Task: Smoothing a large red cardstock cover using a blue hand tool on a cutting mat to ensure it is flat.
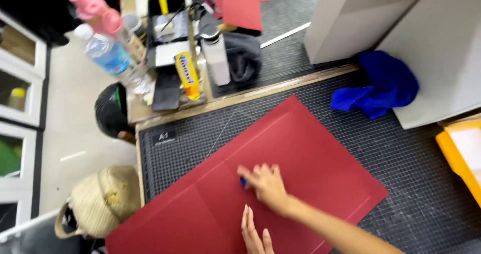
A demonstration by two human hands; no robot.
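Deep red on a gridded dark mat

The card sheet (280, 169) is dark red; the cutting mat (401, 149) is charcoal with a pale grid; the cloth (386, 86) far right is bright blue; the tube (187, 74) is yellow.

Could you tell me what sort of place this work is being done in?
Probably a craft or bookbinding workshop: a large gridded cutting mat covers the table, a big red card sheet lies on it under both hands, and a glue tube sits among tools behind.
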